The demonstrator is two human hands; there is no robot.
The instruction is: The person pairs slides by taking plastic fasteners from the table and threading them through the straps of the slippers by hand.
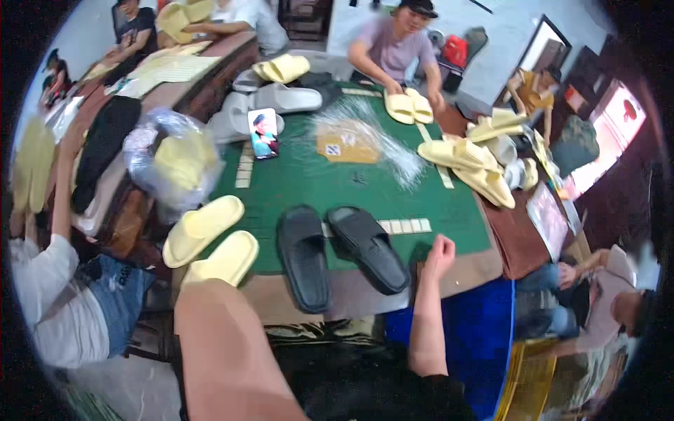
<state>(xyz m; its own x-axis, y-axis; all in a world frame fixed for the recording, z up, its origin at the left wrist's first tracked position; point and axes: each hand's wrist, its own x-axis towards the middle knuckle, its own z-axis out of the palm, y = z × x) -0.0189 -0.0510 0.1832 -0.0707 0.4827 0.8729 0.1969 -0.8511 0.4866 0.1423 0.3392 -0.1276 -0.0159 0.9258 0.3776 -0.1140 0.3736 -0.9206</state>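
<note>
My right hand [441, 256] is curled closed above the near right edge of the green tabletop [267, 193], with nothing visible in it. Left of it lie two black slide slippers [303, 259], soles down, side by side at the near edge. My left arm [228, 344] rises large and bent at the lower left; its hand does not show. Just beyond that arm rests a pair of pale yellow slippers [203, 228], the nearer one partly covered by the arm.
Across the table a person handles yellow slippers [409, 107]. Clear plastic film [382, 144], a phone [264, 133] and grey slippers [284, 98] lie mid-table. More yellow slippers [470, 165] sit at right. A plastic bag [172, 158] stands left. Other people sit on both sides.
</note>
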